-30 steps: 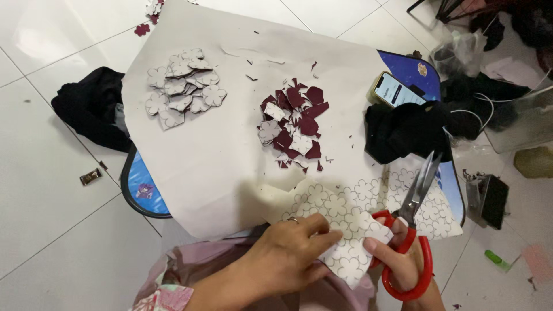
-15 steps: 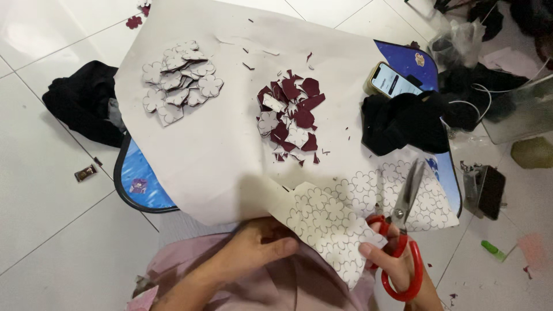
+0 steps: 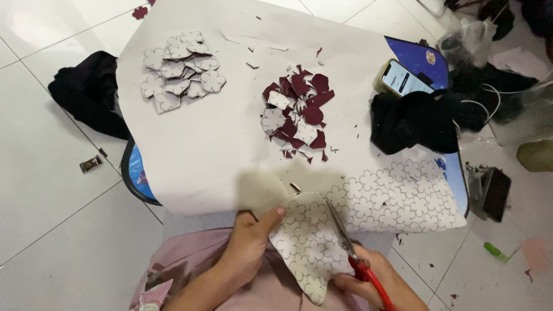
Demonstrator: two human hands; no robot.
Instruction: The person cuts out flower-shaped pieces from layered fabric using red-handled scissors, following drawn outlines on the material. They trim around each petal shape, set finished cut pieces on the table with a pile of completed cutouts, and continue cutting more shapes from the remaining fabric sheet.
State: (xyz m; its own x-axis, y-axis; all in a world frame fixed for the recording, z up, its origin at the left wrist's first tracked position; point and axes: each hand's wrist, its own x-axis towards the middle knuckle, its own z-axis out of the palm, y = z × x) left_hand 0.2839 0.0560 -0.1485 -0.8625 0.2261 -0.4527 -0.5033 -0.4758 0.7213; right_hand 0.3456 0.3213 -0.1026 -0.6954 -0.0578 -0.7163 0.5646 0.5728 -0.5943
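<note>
Both hands low and close to the body, each one gripping

The left hand (image 3: 249,245) comes up from the bottom middle with the forearm angled up and to the right, fingers curled under and the thumb pressed flat on top, pointing up-right, so it's a pinch grip. The right hand (image 3: 368,278) sits lower at the bottom right edge, knuckles up, fingers wrapped shut, partly cut off by the frame. The two hands are near each other but not touching. Bare forearms, wrists roughly straight.
</note>
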